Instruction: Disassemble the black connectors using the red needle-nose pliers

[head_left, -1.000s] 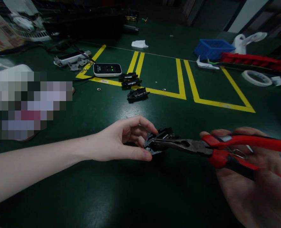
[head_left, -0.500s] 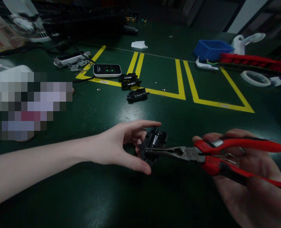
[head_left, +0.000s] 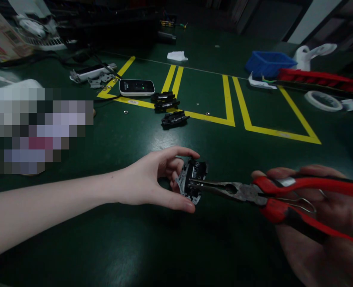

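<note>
Between the thumb and fingers of my left hand (head_left: 152, 179) is a small black moulded plastic part (head_left: 198, 170), held tilted just above the green table. Its hollow side faces to the right, with a greyish edge below. In my right hand (head_left: 328, 239) are needle-nose pliers (head_left: 248, 193) with red and black handles and a wire spring between them. The plier tips reach into the black part near its left side; whether they grip anything there I cannot tell. Farther back lie several similar black parts (head_left: 174, 119), apart from both hands.
A white-edged black device (head_left: 137, 87) with a green light lies behind the loose parts. Yellow tape (head_left: 281, 134) marks the green table (head_left: 128, 247). At the back right are a blue bin (head_left: 269, 63), a red strip (head_left: 322, 79) and a tape roll (head_left: 322, 100). Metal pieces (head_left: 100, 79) lie back left.
The black part has turned in my left hand, showing more of its hollow side. My left fingers have curled in closer. My right hand with the pliers has shifted slightly right.
</note>
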